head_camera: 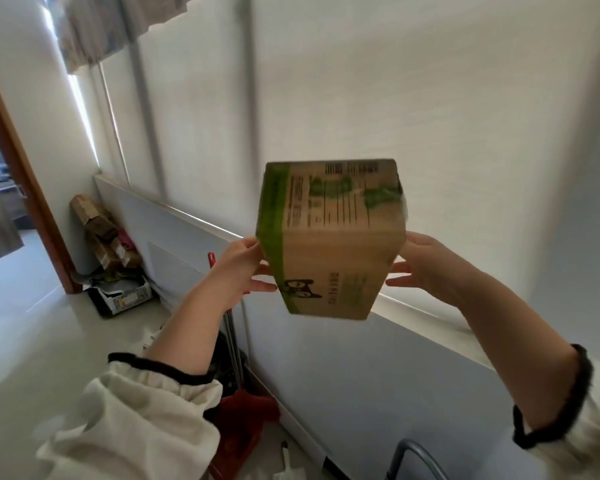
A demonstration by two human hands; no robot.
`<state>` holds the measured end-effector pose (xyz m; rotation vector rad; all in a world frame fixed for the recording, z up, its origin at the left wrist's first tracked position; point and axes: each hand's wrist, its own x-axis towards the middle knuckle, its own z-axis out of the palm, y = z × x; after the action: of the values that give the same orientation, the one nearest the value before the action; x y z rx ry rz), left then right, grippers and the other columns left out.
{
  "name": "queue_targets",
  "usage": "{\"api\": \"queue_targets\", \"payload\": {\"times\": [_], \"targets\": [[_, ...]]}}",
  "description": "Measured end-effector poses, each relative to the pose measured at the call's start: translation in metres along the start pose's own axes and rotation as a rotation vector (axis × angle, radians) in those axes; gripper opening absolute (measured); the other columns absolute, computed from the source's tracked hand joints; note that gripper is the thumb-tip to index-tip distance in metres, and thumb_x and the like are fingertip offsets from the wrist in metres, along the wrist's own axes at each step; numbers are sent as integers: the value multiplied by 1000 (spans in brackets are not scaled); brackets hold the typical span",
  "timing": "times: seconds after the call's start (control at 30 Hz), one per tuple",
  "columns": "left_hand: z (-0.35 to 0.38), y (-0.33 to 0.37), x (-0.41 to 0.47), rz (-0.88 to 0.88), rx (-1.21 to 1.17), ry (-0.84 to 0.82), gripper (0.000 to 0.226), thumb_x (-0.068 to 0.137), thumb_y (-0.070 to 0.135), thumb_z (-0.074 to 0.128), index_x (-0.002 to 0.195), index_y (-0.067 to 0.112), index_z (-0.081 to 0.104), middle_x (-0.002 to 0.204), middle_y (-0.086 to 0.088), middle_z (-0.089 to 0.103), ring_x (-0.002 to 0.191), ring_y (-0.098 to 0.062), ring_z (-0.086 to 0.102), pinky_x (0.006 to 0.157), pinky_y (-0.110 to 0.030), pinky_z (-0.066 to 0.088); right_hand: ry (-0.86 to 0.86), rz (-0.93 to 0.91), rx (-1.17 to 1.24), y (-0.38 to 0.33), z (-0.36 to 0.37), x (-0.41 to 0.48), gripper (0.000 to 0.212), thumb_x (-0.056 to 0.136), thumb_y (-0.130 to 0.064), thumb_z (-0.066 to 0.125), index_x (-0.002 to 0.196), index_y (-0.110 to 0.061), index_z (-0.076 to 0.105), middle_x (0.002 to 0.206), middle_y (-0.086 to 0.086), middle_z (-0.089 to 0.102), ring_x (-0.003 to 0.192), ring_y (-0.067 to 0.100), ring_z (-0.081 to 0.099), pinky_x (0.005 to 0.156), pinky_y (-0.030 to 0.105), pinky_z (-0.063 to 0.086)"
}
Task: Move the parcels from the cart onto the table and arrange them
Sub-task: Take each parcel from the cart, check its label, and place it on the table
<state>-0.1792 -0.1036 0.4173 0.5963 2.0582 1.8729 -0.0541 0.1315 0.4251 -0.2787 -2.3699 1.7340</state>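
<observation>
Sleeved forearms [187, 323] hold the parcel [329, 244] in mid-air, no desk in view, its long axis tilting up and away, pressed between left hand [238, 268] and right hand [426, 268], both grips spread flat at its lower sides.
</observation>
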Motion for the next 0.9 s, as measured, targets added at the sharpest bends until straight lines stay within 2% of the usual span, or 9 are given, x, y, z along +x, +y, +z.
{"api": "queue_targets", "payload": {"times": [0.07,0.2,0.43,0.53,0.6,0.67,0.73,0.83,0.9], "targets": [[1,-5,3,-42,13,58,35,90,42,56,86,9,64,75,-7,69,75,-28,67,80,-50,56,-11,135,-21,-1,6,1,56,91,-60,42,111,-11,60,111,10,63,99,33,65,91,48,52],[8,-17,-1,-119,79,45,66,73,72,55,80,7,67,69,-7,70,76,-30,69,80,-47,57,2,304,-7,10,16,-3,72,88,-68,32,110,-5,60,106,16,65,90,34,69,85,46,55],[13,-40,-7,-190,94,33,58,80,64,51,78,8,65,66,-5,68,75,-28,67,86,-50,54,2,403,-32,22,23,-10,79,82,-75,32,106,-5,61,105,15,66,88,33,70,82,42,57],[14,-37,-10,-133,71,30,52,86,59,46,86,10,64,82,-9,69,84,-31,67,87,-52,53,51,373,-73,13,21,-10,83,79,-77,31,113,-6,58,108,12,65,87,30,69,76,39,58],[16,-39,-18,-10,-11,-41,59,81,69,34,99,21,62,100,-9,69,95,-27,66,87,-51,53,106,322,-137,3,19,-12,83,79,-77,29,117,-8,53,109,8,62,83,28,68,67,35,58],[22,-48,-29,127,-86,-137,67,67,83,35,111,35,54,110,5,67,103,-14,64,83,-41,55,153,251,-239,-10,19,-13,75,82,-75,25,114,-13,51,106,6,58,81,25,66,66,33,57],[30,-59,-34,206,-84,-145,72,58,82,52,114,38,47,106,19,68,101,-1,63,74,-26,56,171,175,-369,-21,21,-13,74,84,-73,23,111,-12,54,103,5,61,84,25,66,74,37,58],[46,-67,-36,217,-137,-13,50,73,56,60,112,26,51,104,7,69,103,-14,65,74,-28,57,179,66,-565,-30,27,-18,70,88,-68,26,101,-9,62,91,5,65,80,22,64,74,33,55],[48,-70,-31,121,-220,98,51,76,50,56,117,19,52,107,0,67,104,-23,64,75,-34,56,177,6,-603,-28,28,-26,57,90,-62,37,92,-11,64,84,2,64,76,18,60,67,27,46]]}}
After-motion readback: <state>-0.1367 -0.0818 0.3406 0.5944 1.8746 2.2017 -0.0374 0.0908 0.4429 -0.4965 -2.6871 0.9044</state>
